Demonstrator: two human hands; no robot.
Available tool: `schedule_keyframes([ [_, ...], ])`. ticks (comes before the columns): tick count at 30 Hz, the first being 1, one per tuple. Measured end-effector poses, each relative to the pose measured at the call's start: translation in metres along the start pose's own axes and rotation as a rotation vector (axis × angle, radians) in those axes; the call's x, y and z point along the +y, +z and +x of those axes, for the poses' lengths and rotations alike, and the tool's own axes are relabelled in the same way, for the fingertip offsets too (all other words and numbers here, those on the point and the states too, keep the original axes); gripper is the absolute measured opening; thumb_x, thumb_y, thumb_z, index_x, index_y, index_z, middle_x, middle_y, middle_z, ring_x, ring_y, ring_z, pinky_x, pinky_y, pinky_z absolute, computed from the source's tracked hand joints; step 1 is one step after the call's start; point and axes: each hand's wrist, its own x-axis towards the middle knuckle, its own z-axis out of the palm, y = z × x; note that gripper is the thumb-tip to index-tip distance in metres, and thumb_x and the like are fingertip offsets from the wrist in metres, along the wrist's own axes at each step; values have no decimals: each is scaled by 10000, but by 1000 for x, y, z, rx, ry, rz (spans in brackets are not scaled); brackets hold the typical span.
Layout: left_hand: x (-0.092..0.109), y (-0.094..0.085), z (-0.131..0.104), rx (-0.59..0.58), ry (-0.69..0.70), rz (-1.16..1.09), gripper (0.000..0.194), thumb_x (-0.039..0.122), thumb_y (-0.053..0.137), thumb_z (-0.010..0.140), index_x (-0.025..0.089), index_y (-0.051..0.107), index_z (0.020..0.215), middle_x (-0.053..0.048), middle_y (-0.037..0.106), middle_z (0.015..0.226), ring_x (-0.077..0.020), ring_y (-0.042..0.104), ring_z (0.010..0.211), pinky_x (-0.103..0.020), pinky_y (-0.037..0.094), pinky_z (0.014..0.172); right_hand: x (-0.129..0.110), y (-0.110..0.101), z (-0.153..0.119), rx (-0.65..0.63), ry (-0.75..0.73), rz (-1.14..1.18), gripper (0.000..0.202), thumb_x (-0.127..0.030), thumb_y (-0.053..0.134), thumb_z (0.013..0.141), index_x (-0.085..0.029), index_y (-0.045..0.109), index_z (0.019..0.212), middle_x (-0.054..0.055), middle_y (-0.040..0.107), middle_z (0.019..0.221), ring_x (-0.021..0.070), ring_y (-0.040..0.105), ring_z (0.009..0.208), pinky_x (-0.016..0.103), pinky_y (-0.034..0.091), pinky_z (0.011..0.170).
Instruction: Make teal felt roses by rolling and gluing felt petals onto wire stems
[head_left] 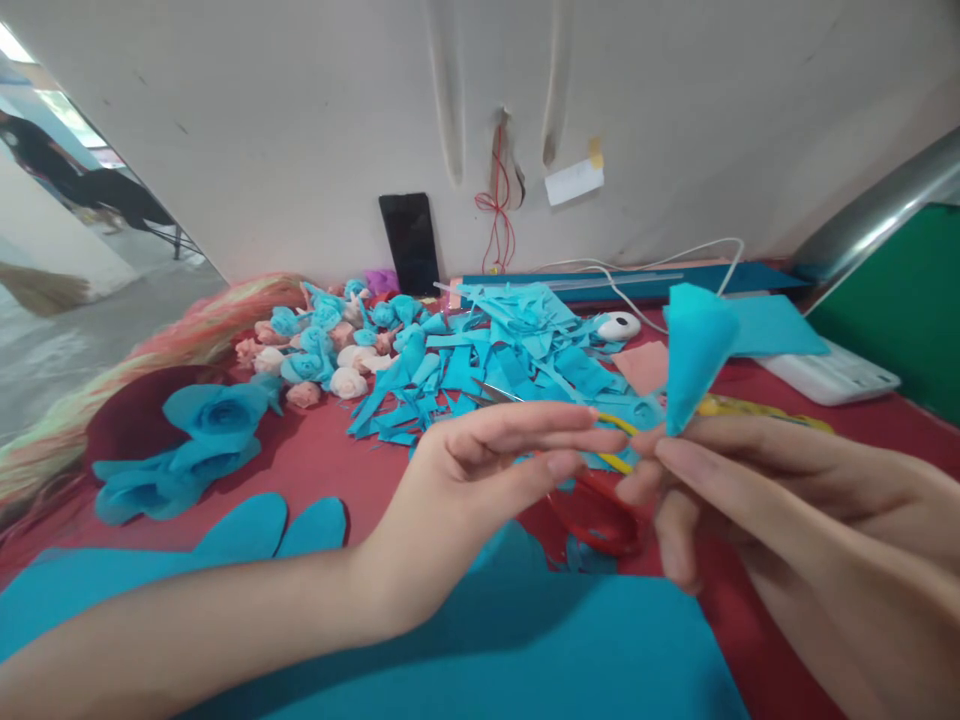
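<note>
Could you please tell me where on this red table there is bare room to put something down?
Bare red tabletop lies between the large blue felt roses, the pile of blue felt scraps and the blue felt sheet. The scrap pile and the small blue and pink rosebuds are crowded.

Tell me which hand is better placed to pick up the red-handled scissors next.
Left, probably. The right hand pinches the base of the blue paper cone, so it is occupied. The left hand holds nothing visible, fingers extended, and the red-handled scissors lie on the table just below its fingertips.
</note>
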Motion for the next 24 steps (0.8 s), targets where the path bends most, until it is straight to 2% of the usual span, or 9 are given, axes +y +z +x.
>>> schedule_keyframes([
  [3, 0, 0, 0, 7, -14, -32, 139, 159, 634, 806, 250, 729, 852, 51, 746, 831, -101, 675, 867, -163, 526, 812, 2, -4, -1, 32, -9, -37, 174, -438, 731, 653, -270, 702, 620, 38, 646, 557, 144, 551, 378, 202, 527, 392],
  [5, 0, 1, 0, 23, -26, -38, 99, 177, 665, 777, 238, 741, 797, 42, 745, 764, -108, 682, 799, -175, 538, 780, 3, -7, -1, 12, 2, -68, 198, -452, 726, 653, -265, 691, 599, 36, 626, 516, 167, 566, 389, 211, 519, 375],
  [9, 2, 1, -1, 2, -47, -95, 113, 126, 688, 744, 226, 738, 724, 48, 728, 701, -76, 666, 702, -155, 539, 732, 2, -9, -2, -4, 2, -73, 211, -447, 708, 677, -258, 681, 589, 31, 595, 463, 181, 587, 426, 201, 515, 383],
  [13, 3, 2, -1, 0, -43, -87, 117, 82, 729, 678, 196, 720, 656, 45, 692, 646, -54, 620, 651, -116, 515, 618, -2, -6, -1, 13, 9, -62, 218, -452, 718, 660, -253, 681, 580, 34, 576, 435, 187, 583, 426, 208, 512, 373],
  [18, 3, 3, -1, -15, 0, -28, 115, 122, 742, 659, 175, 653, 609, 22, 635, 589, -82, 552, 530, -179, 455, 458, -2, -2, 1, 1, -7, -71, 241, -470, 708, 661, -249, 678, 570, 39, 582, 443, 194, 579, 407, 230, 525, 392],
  [20, 4, 3, -2, -28, 48, 38, 142, 125, 739, 660, 171, 622, 594, 18, 608, 591, -88, 539, 532, -198, 445, 475, -1, -3, 1, -3, -5, -74, 228, -460, 706, 671, -250, 681, 584, 39, 602, 475, 181, 579, 409, 215, 524, 402],
  [24, 6, 1, -4, -65, 209, 242, 165, 143, 720, 690, 175, 587, 598, 15, 547, 608, -108, 514, 622, -248, 451, 639, 0, -5, -2, 31, 2, -55, 194, -433, 739, 638, -256, 680, 588, 26, 637, 529, 173, 591, 419, 209, 541, 436],
])
